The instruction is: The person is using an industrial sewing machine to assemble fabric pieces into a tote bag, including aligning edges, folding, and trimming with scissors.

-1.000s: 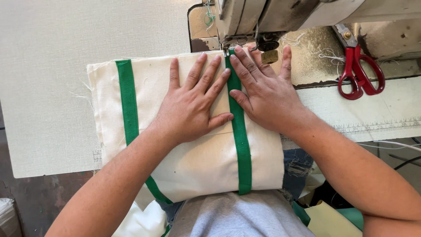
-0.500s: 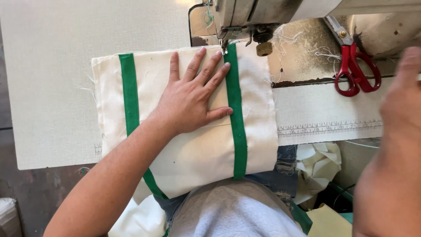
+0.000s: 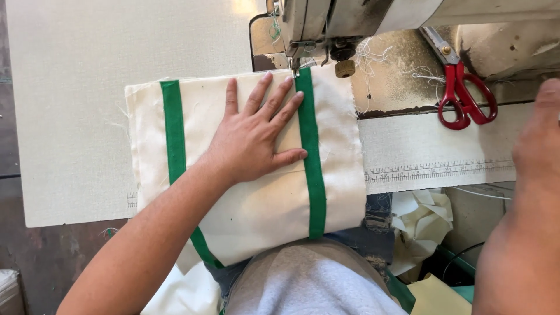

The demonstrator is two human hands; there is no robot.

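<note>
Cream fabric panel (image 3: 245, 204) with two green straps (image 3: 312, 157) lies flat on the desk (image 3: 87, 87), its top edge under the sewing machine (image 3: 326, 23) needle. Left hand (image 3: 254, 140) presses flat on the panel, fingers spread apart. Right hand (image 3: 539, 140) is raised off the panel at the right edge; its finger position cannot be determined. Red scissors (image 3: 464, 96) rest beside the machine.

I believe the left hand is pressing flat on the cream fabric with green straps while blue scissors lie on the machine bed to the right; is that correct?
Nearly: the scissors have red handles, not blue, as the head view shows. The rest holds: the left hand presses flat on the cream fabric with green straps, and the scissors lie on the machine bed to the right.
</note>
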